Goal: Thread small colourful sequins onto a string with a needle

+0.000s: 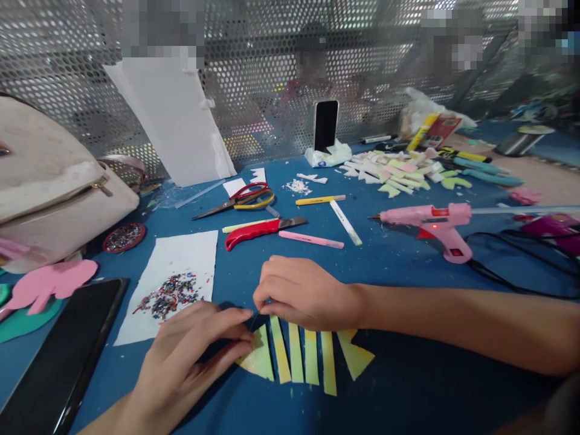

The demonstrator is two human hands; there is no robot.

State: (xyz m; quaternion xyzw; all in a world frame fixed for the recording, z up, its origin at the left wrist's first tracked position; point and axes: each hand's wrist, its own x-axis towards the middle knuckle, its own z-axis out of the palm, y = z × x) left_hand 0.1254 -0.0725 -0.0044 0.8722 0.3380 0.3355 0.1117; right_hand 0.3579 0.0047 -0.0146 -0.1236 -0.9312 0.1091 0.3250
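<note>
Yellow-green cut pieces lie in a row on the blue table: a rounded piece (pixel 260 357) at the left, several narrow strips (pixel 296 353), and a notched tail-like piece (pixel 356 356) at the right. My left hand (pixel 199 344) has thumb and fingertips pressed together at the rounded piece's left edge. Curled above the strips, my right hand (pixel 303 293) has its fingers closed near the top of the leftmost strip; what it pinches, if anything, is too small to make out. A dark thin line shows between the two hands.
Beyond my hands lie a red-handled knife (pixel 254 232), scissors (pixel 244 198) and markers (pixel 312 239). A pink glue gun (pixel 430 226) with its cord is at right. Glitter bits (pixel 170 296) on white paper (pixel 193 251), a phone (pixel 67 356) and a bag (pixel 49 181) are left.
</note>
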